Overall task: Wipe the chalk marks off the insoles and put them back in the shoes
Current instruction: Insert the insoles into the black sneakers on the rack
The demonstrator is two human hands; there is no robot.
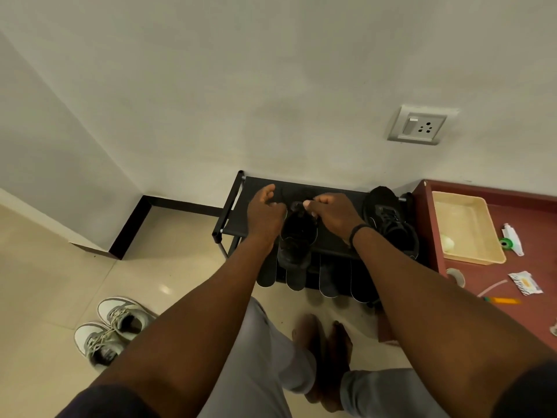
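Standing barefoot on the tiled floor, your crossed feet (324, 351) show at the lower middle of the frame, with a pair of grey-and-white sneakers (113, 330) on the floor at lower left. Just beyond your feet, four dark insoles (295, 277) hang side by side off the front edge of the black shoe rack (233, 215), toes pointing down; whether chalk remains on them is too dark to tell. On the rack's top shelf, at the middle of the frame, stands a black shoe (297, 241) between your hands. Your right hand (333, 215) pinches its upper edge at the heel end, fingers curled. Your left hand (265, 212) rests beside the shoe with fingers loosely spread, holding nothing. A second black shoe (388, 220) lies on the shelf to the right. Farther right, a maroon surface (527, 206) carries a cream tray (485, 233) and small items. On the wall above sits a socket plate (420, 126).
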